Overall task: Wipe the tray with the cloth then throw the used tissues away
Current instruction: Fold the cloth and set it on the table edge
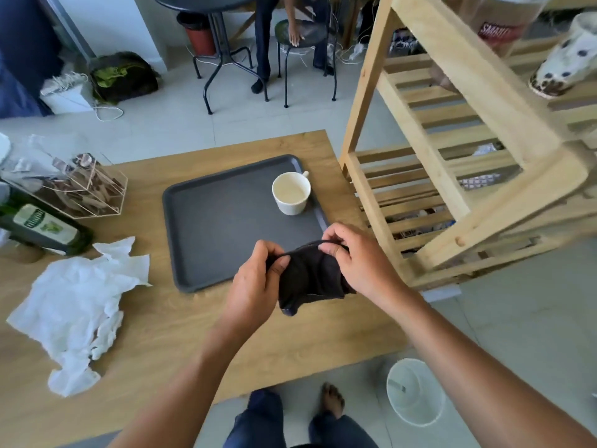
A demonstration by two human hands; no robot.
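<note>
over the near right corner of the tray (pixel 226 221), both hands hold the cloth (pixel 310 276) clear of the surface. left hand (pixel 258 286) is pinched shut on the cloth's left upper edge; right hand (pixel 358 257) is pinched shut on the right upper edge. the cloth hangs between them in a slack bunch.

tray position: on the tabletop (pixel 200 324), toward the far right corner, flat. a cup (pixel 291 193) stands in the tray's far right corner.

tissues (pixel 77 305): a crumpled white heap at the left edge of the tabletop, well apart from the tray.

bin (pixel 415 391): on the floor, off the near right corner of the tabletop.

handling, as judged:
- cloth: dark, soft, light, no stiffness. it will fold and drape. bunch it into a pad under one palm before wiping.
- tray: rigid, smooth, raised rim. it may slide under pressure; steady it at the rim with the free hand.
- cup: likely ceramic, breakable. wipe around it or lift it by the handle.
- tissues: very light, loose, prone to shedding pieces. gather the heap from its outer edges.

legible writing: a bottle (pixel 42 227) at the left edge bears a green label; its text is too blurred to read. a container on the shelf (pixel 452 124) shows red lettering starting "smai", cut off.
</note>
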